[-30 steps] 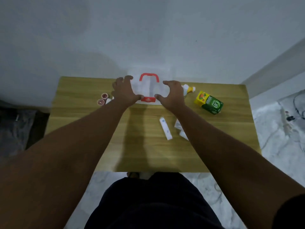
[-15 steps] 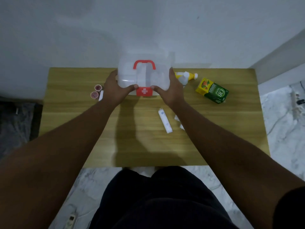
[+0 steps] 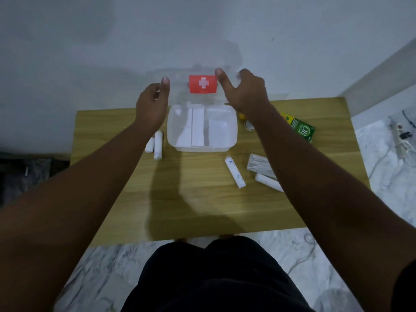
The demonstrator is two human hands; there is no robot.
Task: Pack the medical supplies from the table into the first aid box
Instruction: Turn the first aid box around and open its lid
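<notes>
The translucent white first aid box [image 3: 234, 134] stands open at the back middle of the wooden table [image 3: 202, 199], with a white divided tray inside. Its clear lid [image 3: 180, 95] is tilted up toward the wall and shows a red latch with a white cross [image 3: 203, 84]. My left hand [image 3: 152, 106] holds the lid's left edge and my right hand [image 3: 244, 93] its right edge. Two white bandage rolls [image 3: 158, 145] lie left of the box. Another roll [image 3: 235, 172], a flat clear packet [image 3: 257, 165] and one more roll [image 3: 267, 181] lie to the right.
A green and yellow carton [image 3: 301, 129] lies at the table's back right. A small bottle with a yellow cap [image 3: 247, 125] sits partly hidden under my right wrist. The wall runs just behind the box. Marble floor surrounds the table.
The box was shut with both hands at its front latch; the lid has since swung up and back, the inside tray is exposed, and both hands rose with the lid.
</notes>
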